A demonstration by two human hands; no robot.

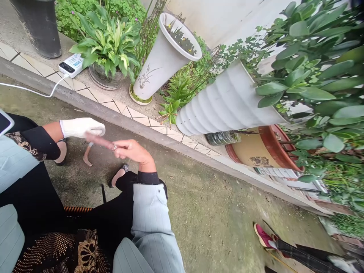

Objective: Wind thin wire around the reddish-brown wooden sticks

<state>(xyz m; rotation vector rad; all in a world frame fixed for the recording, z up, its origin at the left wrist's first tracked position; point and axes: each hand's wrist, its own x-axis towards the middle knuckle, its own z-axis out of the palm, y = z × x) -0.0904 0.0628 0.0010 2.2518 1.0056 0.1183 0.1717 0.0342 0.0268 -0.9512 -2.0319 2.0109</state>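
Note:
My left hand (pixel 82 127) wears a white knitted glove (pixel 74 127) and is held out over the concrete ground (pixel 216 212), its fingers drawn together and curled at the tip. My bare right hand (pixel 131 150) is just to its right, fingers stretched toward the glove and blurred by motion; the fingertips reach the underside of the gloved hand. Nothing shows in either hand. Below them are my two feet in black shoes (pixel 118 176) and a small curved brownish object (pixel 87 156) lying on the ground.
A tiled kerb (pixel 119 108) carries a white power bank (pixel 71 64) with a cable, a leafy plant in a glass pot (pixel 106 76), a tall white cone pot (pixel 163 57), a ribbed white pot (pixel 227 102) and a brown pot (pixel 264 149). Another person's pink shoe (pixel 263 236) is at the lower right.

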